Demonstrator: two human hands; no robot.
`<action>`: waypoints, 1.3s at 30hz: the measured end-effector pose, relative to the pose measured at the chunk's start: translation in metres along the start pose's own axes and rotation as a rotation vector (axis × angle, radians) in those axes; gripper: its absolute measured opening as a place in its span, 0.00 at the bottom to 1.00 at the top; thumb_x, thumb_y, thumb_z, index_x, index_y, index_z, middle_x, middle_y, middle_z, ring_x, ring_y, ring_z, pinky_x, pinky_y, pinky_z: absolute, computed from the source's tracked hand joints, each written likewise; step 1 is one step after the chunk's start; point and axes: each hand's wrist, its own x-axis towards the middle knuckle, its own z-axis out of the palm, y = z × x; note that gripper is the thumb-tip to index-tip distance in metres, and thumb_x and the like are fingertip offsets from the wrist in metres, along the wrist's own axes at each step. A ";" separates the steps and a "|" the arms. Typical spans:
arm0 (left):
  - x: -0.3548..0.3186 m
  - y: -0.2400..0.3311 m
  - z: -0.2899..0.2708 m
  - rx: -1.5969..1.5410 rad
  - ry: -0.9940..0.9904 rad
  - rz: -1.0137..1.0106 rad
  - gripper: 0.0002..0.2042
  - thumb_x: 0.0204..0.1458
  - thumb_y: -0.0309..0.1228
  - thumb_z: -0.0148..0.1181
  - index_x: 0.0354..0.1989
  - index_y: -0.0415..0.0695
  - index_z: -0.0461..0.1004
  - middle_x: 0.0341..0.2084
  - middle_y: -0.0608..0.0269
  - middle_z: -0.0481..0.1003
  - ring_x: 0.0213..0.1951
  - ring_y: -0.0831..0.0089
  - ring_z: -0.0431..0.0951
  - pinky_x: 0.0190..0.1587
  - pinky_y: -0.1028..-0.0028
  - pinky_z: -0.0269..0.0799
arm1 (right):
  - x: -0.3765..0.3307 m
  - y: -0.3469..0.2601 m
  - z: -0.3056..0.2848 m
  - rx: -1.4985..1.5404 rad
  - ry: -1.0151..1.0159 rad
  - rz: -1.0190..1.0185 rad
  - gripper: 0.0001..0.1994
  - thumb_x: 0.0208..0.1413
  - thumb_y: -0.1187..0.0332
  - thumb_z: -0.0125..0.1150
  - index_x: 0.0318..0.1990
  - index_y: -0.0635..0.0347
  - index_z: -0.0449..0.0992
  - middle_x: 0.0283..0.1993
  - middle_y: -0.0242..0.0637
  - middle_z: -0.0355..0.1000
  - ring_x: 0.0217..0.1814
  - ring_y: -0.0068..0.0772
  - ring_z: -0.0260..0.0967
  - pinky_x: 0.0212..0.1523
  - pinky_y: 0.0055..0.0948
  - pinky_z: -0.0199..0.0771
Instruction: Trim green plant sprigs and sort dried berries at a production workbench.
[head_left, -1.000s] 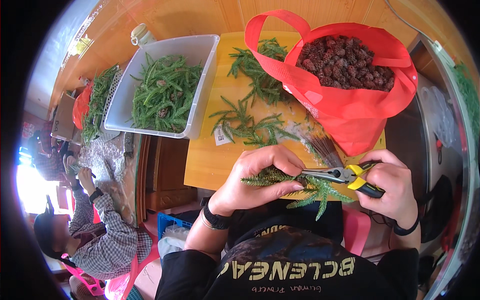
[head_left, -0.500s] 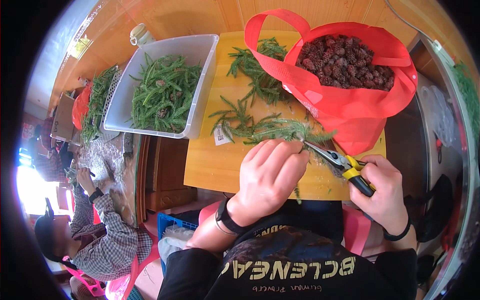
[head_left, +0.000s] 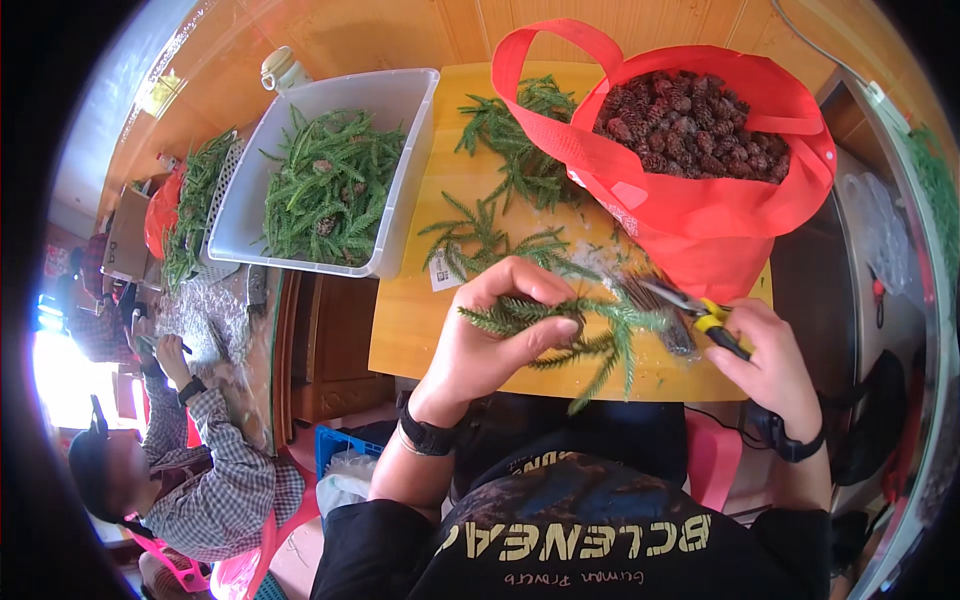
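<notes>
My left hand (head_left: 505,335) pinches a green artificial pine sprig (head_left: 605,345), whose needled branches hang down past the fingers over the table's near edge. In my right hand (head_left: 765,350) is a pair of pliers (head_left: 715,325) with yellow and black handles. The pliers' metal jaws point up and left, apart from the sprig, above a bundle of dark thin stems or wires (head_left: 665,315) on the table. More loose pine sprigs (head_left: 480,240) lie just beyond my left hand, next to a small white label (head_left: 443,272).
A red bag (head_left: 690,215) full of brown pine cones (head_left: 690,120) stands at the far right of the yellow table (head_left: 400,335). To the left is a translucent bin (head_left: 380,255) of pine sprigs and a few cones. Another person (head_left: 220,480) works at the left table.
My left hand has turned palm-up and moved slightly left and nearer, carrying the sprig away from the pliers. The pliers have come off the sprig and shifted a little right.
</notes>
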 end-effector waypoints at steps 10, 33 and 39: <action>0.003 -0.002 0.002 -0.139 -0.275 0.021 0.08 0.46 0.21 0.63 0.32 0.39 0.69 0.34 0.58 0.74 0.36 0.75 0.74 0.40 0.76 0.70 | 0.008 0.043 0.031 -0.272 -0.157 -0.180 0.10 0.42 0.72 0.63 0.30 0.63 0.67 0.30 0.45 0.67 0.41 0.49 0.66 0.48 0.38 0.65; 0.003 0.006 0.013 -0.081 -0.452 -0.058 0.08 0.45 0.22 0.65 0.33 0.39 0.71 0.33 0.63 0.75 0.38 0.77 0.74 0.43 0.76 0.69 | 0.044 -0.064 0.020 0.196 -0.069 -0.715 0.07 0.43 0.69 0.67 0.29 0.58 0.75 0.27 0.33 0.68 0.27 0.33 0.68 0.28 0.30 0.65; 0.005 0.014 0.019 0.157 -0.386 0.070 0.09 0.42 0.19 0.65 0.31 0.40 0.71 0.31 0.61 0.75 0.35 0.71 0.75 0.39 0.74 0.69 | 0.043 -0.067 0.018 0.158 -0.035 -0.608 0.06 0.43 0.75 0.64 0.29 0.60 0.73 0.26 0.36 0.68 0.27 0.36 0.68 0.27 0.30 0.65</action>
